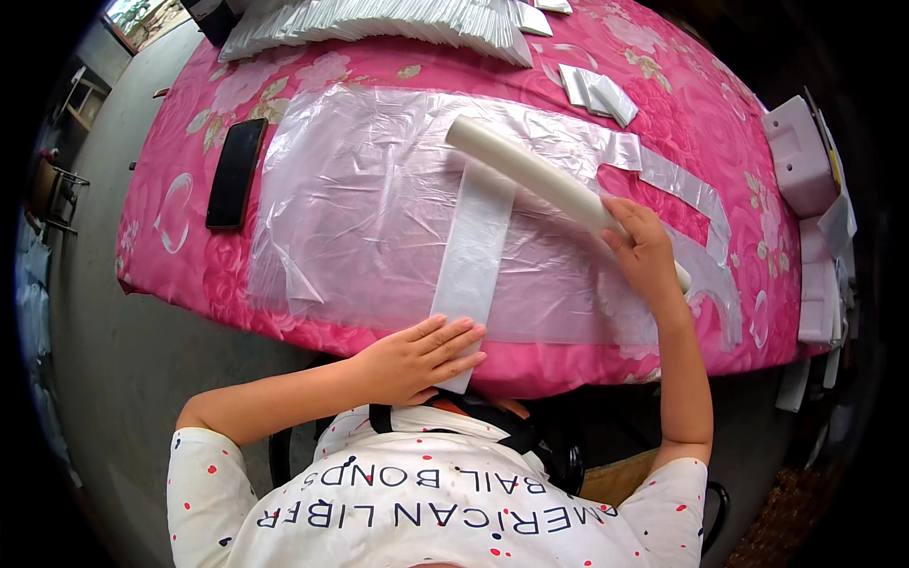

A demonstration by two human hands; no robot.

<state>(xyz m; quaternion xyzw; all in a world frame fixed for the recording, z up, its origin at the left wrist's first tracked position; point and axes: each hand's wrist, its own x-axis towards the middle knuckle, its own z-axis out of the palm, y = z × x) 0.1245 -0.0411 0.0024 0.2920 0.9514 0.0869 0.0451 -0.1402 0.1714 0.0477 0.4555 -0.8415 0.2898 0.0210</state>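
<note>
Bag (350, 208) seems in smoothing: left hand (417, 361) lies flat on strip (473, 251) at near side, right hand (644, 248) clasps tube (530, 170), probably needing even pressure next.

Grey floor (180, 346) runs beside a table (156, 251) (pink floral cloth (686, 109) over it) toward a bright opening (144, 17).

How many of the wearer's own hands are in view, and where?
2: the left hand lies on the white strip; the right hand grips the white tube.
</note>
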